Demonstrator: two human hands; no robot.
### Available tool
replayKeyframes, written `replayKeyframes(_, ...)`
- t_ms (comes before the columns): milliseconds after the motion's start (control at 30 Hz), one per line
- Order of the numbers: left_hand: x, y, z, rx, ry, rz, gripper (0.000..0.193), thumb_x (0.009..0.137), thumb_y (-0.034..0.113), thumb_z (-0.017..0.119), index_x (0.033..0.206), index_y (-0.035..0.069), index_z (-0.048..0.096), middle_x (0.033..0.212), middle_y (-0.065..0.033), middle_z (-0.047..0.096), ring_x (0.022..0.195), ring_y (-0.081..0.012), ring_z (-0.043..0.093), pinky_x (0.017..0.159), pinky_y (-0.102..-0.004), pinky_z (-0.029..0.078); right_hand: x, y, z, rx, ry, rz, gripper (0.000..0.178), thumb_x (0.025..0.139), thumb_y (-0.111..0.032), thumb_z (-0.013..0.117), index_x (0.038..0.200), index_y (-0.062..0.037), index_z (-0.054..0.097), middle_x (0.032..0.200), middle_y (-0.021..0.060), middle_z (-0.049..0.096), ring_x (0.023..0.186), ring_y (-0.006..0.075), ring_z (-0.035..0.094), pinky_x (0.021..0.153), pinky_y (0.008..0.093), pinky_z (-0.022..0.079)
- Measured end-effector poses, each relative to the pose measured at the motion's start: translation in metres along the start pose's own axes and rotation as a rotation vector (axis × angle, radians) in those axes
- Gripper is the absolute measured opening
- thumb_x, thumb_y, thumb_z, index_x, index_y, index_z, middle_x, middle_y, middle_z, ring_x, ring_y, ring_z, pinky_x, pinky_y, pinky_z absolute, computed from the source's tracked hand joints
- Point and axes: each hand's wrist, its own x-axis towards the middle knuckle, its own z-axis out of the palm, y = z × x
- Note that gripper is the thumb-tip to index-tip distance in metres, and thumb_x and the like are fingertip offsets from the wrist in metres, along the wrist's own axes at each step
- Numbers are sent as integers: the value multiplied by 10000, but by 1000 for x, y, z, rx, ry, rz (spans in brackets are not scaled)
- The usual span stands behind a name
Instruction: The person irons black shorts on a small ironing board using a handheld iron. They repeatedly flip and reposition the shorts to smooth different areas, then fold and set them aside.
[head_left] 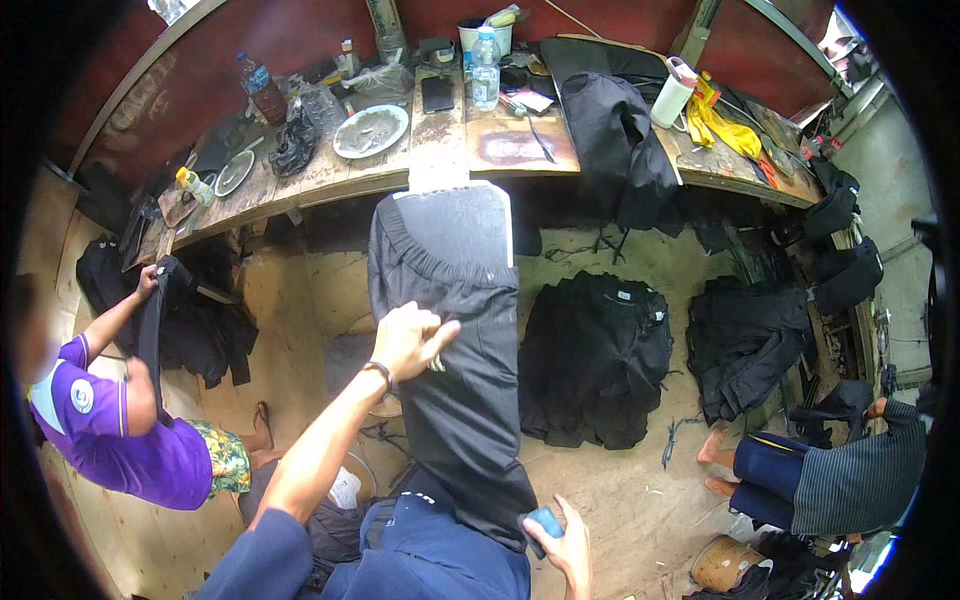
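Observation:
Black trousers (455, 375) with an elastic waist are drawn over a narrow board (470, 215) that juts from the bench toward me. My left hand (408, 343) is over their upper part, fingers curled and thumb pointing right. A small pale bit shows under it, too small to name. At the near end of the trousers, by the leg hem, my right hand (565, 548) grips a small blue-and-dark block (544, 522). The block touches or nearly touches the cloth.
The wooden bench (440, 150) carries plates, a water bottle (485, 70), a spray bottle (673, 95) and yellow cloth. Black garment piles (597, 360) lie on the floor to the right. A person in purple (150, 440) works at left, another in grey (860, 470) at right.

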Motion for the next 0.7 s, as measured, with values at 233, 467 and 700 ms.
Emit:
replayKeyframes(233,63,-6,49,-31,187,-177,527,1032,445,712,684,64,606,686,-146,606,739,-355,601,712,-475,446,52,-92,-34,-35,172,-338,925,810,-425,954,1556,-22,583,1625,304,511,1479,426,549,1150,498,511)
replayKeyframes(467,-145,-30,-16,-133,-50,-600,527,982,361,819,632,27,611,612,-118,499,659,-270,443,627,-453,373,72,-146,2,-100,-4,-481,943,809,-470,961,1595,-118,575,1730,390,264,1402,486,613,1088,499,575)
replayKeyframes(700,-143,29,17,-652,341,-934,558,1075,410,664,1454,6,595,1424,-253,673,1379,-369,626,1160,-453,473,86,-187,33,-356,-264,-601,877,853,-611,870,1589,-219,598,1755,394,163,1212,538,713,978,527,628)
